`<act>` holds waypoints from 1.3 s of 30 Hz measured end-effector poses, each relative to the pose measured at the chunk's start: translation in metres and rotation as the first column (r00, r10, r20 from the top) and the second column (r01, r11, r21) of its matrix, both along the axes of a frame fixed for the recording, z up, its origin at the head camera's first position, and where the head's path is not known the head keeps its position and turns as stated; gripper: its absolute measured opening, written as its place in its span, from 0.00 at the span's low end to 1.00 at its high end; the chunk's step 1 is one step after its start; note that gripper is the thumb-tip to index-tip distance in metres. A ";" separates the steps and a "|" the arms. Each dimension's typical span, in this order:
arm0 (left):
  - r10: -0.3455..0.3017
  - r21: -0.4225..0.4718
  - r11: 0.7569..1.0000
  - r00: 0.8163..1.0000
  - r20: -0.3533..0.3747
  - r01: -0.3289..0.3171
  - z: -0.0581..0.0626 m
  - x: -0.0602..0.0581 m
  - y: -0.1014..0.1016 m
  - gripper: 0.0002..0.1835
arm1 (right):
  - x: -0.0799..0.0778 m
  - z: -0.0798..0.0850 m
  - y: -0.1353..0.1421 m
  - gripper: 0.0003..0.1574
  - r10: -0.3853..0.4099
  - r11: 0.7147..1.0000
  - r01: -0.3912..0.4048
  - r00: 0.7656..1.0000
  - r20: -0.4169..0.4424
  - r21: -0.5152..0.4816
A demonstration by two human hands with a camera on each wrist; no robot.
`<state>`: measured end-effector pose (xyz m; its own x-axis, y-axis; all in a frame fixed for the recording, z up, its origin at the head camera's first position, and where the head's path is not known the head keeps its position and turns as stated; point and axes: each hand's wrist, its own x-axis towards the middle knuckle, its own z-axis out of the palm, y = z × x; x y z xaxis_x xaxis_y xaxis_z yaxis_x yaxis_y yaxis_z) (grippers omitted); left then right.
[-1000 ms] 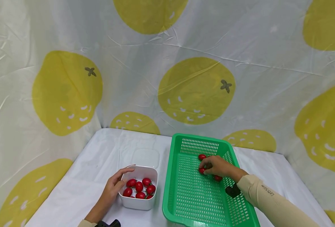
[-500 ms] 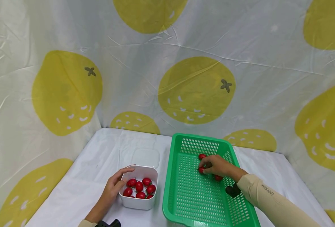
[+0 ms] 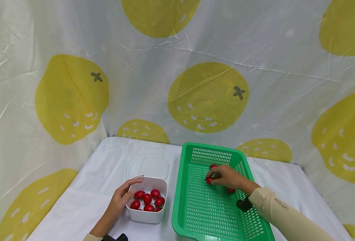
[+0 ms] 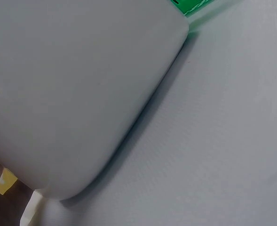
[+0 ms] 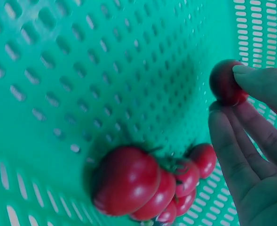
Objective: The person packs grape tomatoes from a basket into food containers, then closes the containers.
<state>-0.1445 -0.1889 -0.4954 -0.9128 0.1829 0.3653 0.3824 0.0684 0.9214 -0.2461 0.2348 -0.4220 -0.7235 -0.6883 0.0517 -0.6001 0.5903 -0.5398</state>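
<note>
In the head view my right hand (image 3: 225, 176) is inside the green basket (image 3: 177, 201), pinching a cherry tomato (image 3: 209, 180). The right wrist view shows that tomato (image 5: 226, 82) between thumb and fingertips, raised off the basket floor. Several more cherry tomatoes (image 5: 126, 181) lie clustered below it, some with green stems. My left hand (image 3: 120, 197) holds the left side of a white square container (image 3: 147, 217), its fingers and thumb at the rim. Several cherry tomatoes (image 3: 147, 198) sit in the container. Only the container's outer wall (image 4: 82, 84) fills the left wrist view; the left hand's fingers are hidden there.
A clear flat lid (image 3: 154, 168) lies behind the container on the white cloth (image 3: 117, 157). The basket's tall perforated walls surround the right hand. A lemon-print curtain (image 3: 135, 83) stands behind the table and along its sides.
My right hand has shifted slightly left, and the pinched cherry tomato has moved left with it. The left hand and the container have stayed put.
</note>
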 end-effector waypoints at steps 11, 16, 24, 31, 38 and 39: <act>-0.011 -0.004 1.000 1.000 -0.008 0.011 0.001 -0.001 0.000 0.19 | 0.008 0.007 -0.022 0.17 -0.004 0.998 0.002 1.000 -0.030 -0.066; -0.003 -0.013 1.000 1.000 0.006 0.003 0.000 -0.001 0.000 0.19 | 0.014 0.012 -0.032 0.19 -0.019 0.994 0.018 1.000 -0.012 -0.111; -0.014 0.011 1.000 1.000 -0.021 0.015 -0.002 -0.001 0.000 0.20 | 0.019 0.015 -0.039 0.20 -0.048 0.987 0.048 0.999 0.001 -0.151; -0.018 -0.002 1.000 0.999 -0.028 0.018 0.000 -0.001 -0.001 0.20 | 0.022 0.018 -0.045 0.20 -0.021 0.975 0.024 1.000 0.018 -0.220; -0.003 -0.001 1.000 1.000 -0.003 0.003 0.000 0.000 0.000 0.19 | 0.028 0.025 -0.056 0.21 -0.005 0.969 0.011 1.000 0.025 -0.249; -0.003 0.001 1.000 1.000 -0.001 0.003 0.000 0.000 0.000 0.19 | 0.029 0.026 -0.057 0.21 -0.004 0.968 0.010 1.000 0.025 -0.250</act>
